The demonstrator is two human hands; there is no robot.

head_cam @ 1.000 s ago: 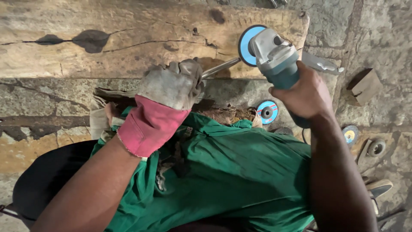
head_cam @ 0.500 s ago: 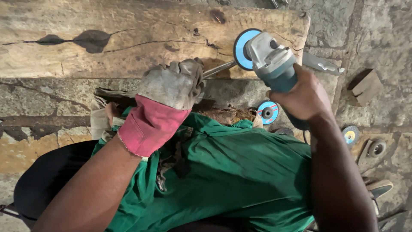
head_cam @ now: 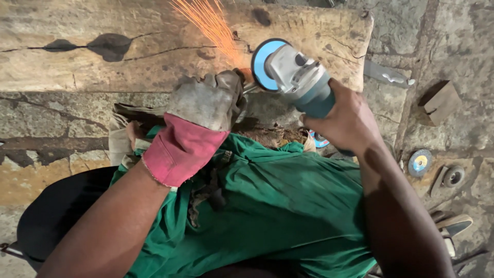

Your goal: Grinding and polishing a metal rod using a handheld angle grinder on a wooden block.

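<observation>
Over the green cloth (head_cam: 267, 206) on my lap, my left hand (head_cam: 206, 103), in a grey glove with a pink cuff, is closed tight around a thin metal piece (head_cam: 250, 88), of which only a short end shows past the fingers. My right hand (head_cam: 350, 121) is wrapped fully around the grinder (head_cam: 298, 80), whose blue disc (head_cam: 262, 64) meets that metal end. Orange sparks (head_cam: 208, 23) fly up across the cracked wooden slab (head_cam: 128, 46). A spare disc (head_cam: 420, 162) lies on the stone floor to the right.
</observation>
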